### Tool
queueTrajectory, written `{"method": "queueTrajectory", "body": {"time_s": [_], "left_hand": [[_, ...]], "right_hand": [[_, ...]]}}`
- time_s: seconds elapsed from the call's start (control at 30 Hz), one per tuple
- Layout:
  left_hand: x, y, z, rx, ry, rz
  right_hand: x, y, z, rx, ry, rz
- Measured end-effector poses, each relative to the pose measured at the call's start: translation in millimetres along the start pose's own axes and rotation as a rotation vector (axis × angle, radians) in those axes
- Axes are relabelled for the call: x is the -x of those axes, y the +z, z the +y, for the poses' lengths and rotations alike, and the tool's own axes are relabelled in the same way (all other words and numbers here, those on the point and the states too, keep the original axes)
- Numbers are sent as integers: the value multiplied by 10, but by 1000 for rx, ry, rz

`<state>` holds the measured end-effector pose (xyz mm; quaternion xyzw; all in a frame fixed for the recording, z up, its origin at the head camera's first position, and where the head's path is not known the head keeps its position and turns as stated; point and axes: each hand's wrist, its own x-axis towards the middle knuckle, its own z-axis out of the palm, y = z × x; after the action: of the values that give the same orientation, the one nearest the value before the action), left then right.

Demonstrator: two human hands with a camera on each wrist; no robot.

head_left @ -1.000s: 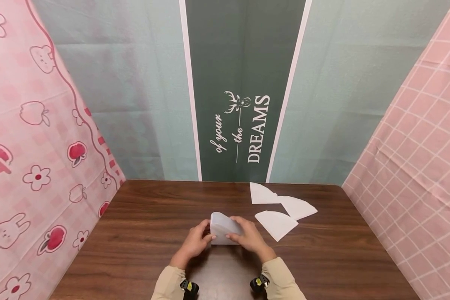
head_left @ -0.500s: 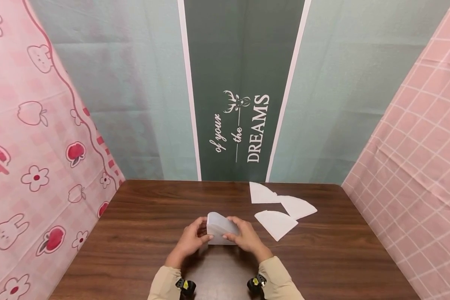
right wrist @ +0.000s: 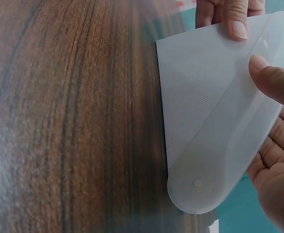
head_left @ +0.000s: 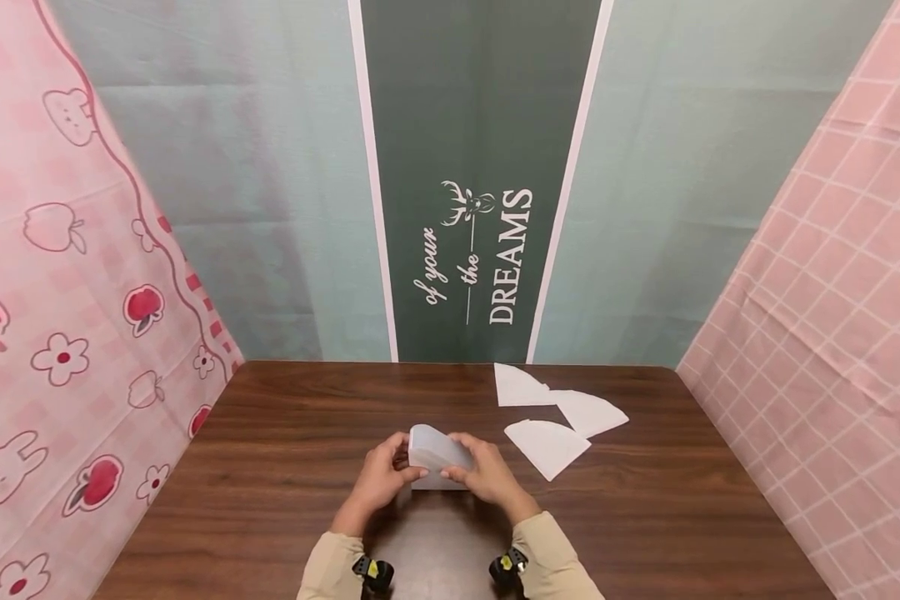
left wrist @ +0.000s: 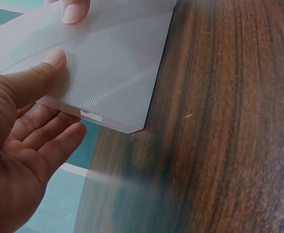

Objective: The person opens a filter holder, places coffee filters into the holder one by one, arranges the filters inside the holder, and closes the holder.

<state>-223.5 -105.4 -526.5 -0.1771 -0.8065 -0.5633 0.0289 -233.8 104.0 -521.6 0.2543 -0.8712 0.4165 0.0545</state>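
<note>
Mid-table, toward the front, I've got a translucent white plastic case point(head_left: 432, 453) standing with its straight edge down on the table point(head_left: 285, 483), between both hands. Face is finely ribbed; my right wrist feed shows a rounded lower corner with a small round dot point(right wrist: 197, 183).

Left hand point(head_left: 378, 477) holds the left side: thumb point(left wrist: 38, 82) on the ribbed face, other fingers behind and under the edge. Right hand point(head_left: 492, 477) holds the right side: thumb point(right wrist: 275, 80) on the face, other fingers round the back. Both sets of fingers are narrow, with the case in the grip.

To the right and farther back, I count three white paper wedges with curved edges: one point(head_left: 519, 388) at the far edge, one point(head_left: 591, 412) right of it, corners meeting, and one point(head_left: 549, 447) nearest the right hand.

Beige sleeves point(head_left: 330, 568), black wrist devices with yellow marks point(head_left: 373, 572). Behind the table, I see a dark green panel point(head_left: 480, 100) lettered "of your", "the", "DREAMS", plus a deer head. Pink printed cloth point(head_left: 15, 175) left, pink grid cloth point(head_left: 832, 250) right.
</note>
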Motion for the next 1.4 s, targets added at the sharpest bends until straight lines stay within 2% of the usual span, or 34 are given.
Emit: {"method": "queueTrajectory", "body": {"time_s": [0.27, 0.57, 1.0, 1.13, 1.27, 1.4], "left_hand": [[31, -23, 6, 18, -1, 0], [51, -50, -15, 46, -36, 11], [62, -61, -44, 41, -31, -4], [84, -67, -42, 50, -33, -1], [72, -89, -29, 50, -24, 6], [72, -116, 32, 46, -33, 4]], "right_hand": [[-15, 19, -22, -11, 8, -10], [-44, 46, -49, 0, 8, -21], [-19, 51, -10, -46, 17, -6], [18, 18, 5, -139, 67, 8], [27, -16, 3, -245, 78, 32], [48, -114, -182, -326, 87, 30]]}}
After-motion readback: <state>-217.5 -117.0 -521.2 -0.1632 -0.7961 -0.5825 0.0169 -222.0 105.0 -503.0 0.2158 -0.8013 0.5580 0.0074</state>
